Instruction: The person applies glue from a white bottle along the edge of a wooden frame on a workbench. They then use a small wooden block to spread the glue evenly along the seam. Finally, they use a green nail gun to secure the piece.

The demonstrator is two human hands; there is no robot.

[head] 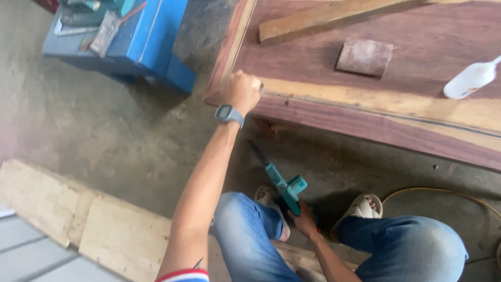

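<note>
I crouch beside a large reddish wooden panel point(365, 120) with a pale strip along its near side. My left hand point(241, 91), with a grey watch on the wrist, is closed in a fist on the panel's near left corner. A small grey tip point(261, 87) pokes out of the fingers; what it is cannot be told. My right hand point(304, 219) hangs low between my knees and grips a teal power drill point(286, 187), whose dark bit points up and left toward the panel's edge.
A brown sanding block point(364, 56), a white squeeze bottle point(469, 79) and a pale wooden batten point(323, 18) lie on the panel. A blue metal box with tools point(141, 42) stands at the top left. Pale boards point(78, 219) lie at the lower left. A yellow hose point(443, 192) curves on the concrete floor.
</note>
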